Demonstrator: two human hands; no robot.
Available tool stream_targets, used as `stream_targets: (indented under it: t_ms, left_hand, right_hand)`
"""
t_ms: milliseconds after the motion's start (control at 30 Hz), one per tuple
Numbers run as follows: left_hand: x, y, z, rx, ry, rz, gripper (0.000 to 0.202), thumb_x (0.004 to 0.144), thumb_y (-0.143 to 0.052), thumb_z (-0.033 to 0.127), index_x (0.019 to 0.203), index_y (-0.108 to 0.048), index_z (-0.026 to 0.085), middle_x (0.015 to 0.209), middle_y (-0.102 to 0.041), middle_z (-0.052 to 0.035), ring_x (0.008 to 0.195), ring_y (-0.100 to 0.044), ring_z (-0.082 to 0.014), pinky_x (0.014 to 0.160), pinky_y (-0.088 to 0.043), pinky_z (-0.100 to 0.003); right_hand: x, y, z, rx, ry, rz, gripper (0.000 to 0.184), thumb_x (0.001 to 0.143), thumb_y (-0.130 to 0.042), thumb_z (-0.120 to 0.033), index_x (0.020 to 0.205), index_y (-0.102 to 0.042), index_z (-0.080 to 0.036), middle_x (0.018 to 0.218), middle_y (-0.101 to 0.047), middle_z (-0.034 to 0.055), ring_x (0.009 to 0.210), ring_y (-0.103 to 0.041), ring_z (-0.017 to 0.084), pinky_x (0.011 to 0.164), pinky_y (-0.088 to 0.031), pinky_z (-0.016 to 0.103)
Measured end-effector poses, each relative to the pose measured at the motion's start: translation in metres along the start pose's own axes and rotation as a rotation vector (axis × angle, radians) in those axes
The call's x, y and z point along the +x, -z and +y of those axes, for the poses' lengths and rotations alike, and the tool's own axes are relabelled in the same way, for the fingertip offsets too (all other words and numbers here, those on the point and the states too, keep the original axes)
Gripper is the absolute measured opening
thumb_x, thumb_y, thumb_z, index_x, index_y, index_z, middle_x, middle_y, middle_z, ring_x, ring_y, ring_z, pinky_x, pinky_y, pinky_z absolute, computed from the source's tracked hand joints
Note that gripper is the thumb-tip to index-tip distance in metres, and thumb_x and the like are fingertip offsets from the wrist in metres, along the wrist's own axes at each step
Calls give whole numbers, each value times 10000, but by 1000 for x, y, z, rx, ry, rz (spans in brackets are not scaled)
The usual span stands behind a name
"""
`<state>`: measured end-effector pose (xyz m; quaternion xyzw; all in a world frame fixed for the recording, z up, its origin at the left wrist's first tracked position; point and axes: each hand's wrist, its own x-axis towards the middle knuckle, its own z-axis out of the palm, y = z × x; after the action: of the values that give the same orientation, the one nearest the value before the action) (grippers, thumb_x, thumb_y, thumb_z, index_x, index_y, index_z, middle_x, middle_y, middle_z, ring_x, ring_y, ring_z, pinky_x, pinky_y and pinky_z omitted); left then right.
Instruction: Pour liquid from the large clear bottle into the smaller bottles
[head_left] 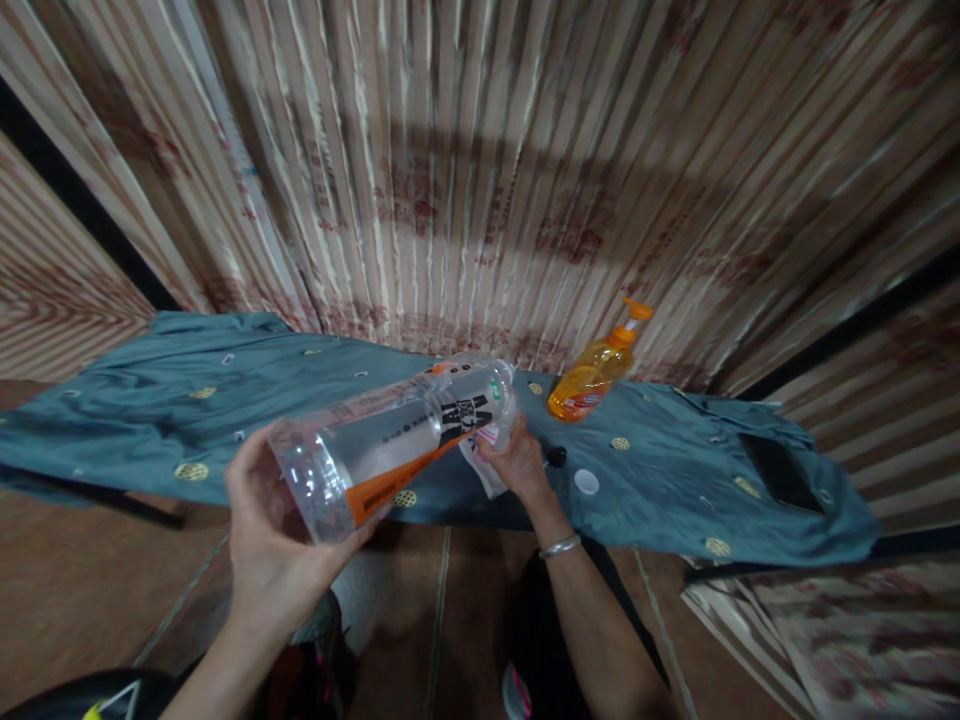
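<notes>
My left hand (274,540) grips the base of a large clear plastic bottle (390,445) with an orange and black label, held on its side above the table's front edge. My right hand (517,462), with a silver bangle on the wrist, is closed on a white cloth (484,462) pressed against the bottle's neck end. A white cap (586,482) and a small black cap (556,457) lie on the teal cloth just right of my right hand.
A teal cloth with gold motifs (150,420) covers the low table. An orange pump bottle of soap (596,380) stands at the back. A black phone (780,472) lies at the right end. Pleated curtains (480,170) hang behind; brown floor below.
</notes>
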<state>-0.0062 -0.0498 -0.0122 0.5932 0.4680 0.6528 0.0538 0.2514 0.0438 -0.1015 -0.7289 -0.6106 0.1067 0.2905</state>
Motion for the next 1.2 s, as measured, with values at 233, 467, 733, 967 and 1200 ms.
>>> stream_targets:
  t_ms: [233,467,733,967,1200]
  left_hand:
    - [-1,2,-6,9,-17,4,996,581,-1004,508,1483,-607,363,1305,-712,-86,1119,-754,-330,808,-717,-458]
    - [1,0,-4,-27,26,19,958,527,-1020,512,1386,-632,337,1290,-729,-81,1136,-757,-346,871,-717,-515]
    - [2,0,-6,-5,-70,12,1014,570,-1021,533,1474,-594,363,1336,-720,-78,1182,-748,-334,920,-709,-492]
    - [2,0,-5,-1,-74,-2,1000,620,-1008,526,1511,-587,359,1342,-711,-76,1195,-738,-306,956,-693,-455]
    - [1,0,-13,20,-98,20,1067,565,-1017,566,1521,-587,367,1321,-710,-70,1158,-738,-316,935,-701,-475]
  right_hand:
    - [1,3,-4,-40,-23,-37,588,900,-817,-398,1334,-538,-115,1120,-827,180,1075,-821,327,883,-613,346]
    - [2,5,-6,-55,-30,-66,599,909,-801,-418,1349,-531,-113,1135,-826,189,1079,-820,342,868,-617,360]
    - [2,4,-5,-44,-27,-44,564,900,-802,-413,1317,-546,-133,1127,-824,171,1086,-820,334,902,-618,353]
    - [2,8,-6,-16,-24,-74,603,904,-795,-405,1349,-507,-119,1179,-818,203,1114,-812,359,918,-616,381]
    - [1,15,-13,-37,-59,-127,609,936,-788,-404,1367,-495,-89,1233,-800,228,1167,-798,357,971,-602,374]
